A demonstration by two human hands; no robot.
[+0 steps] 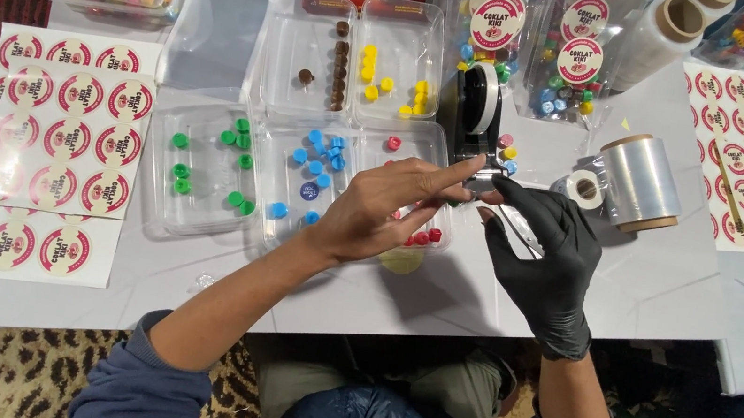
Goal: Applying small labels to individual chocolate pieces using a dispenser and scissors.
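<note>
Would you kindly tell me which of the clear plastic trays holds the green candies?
The clear plastic tray farthest left in the front row, beside the round sticker sheets, holds green candies; its neighbours hold blue and red.

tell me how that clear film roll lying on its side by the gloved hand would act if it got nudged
The clear film roll lies on its side on the white table, so a nudge across its axis would probably set it rolling. Its wound film looks thick on a cardboard core, so it is likely fairly heavy for its size. The glossy surface may feel slippery to the gloved right hand.
</note>
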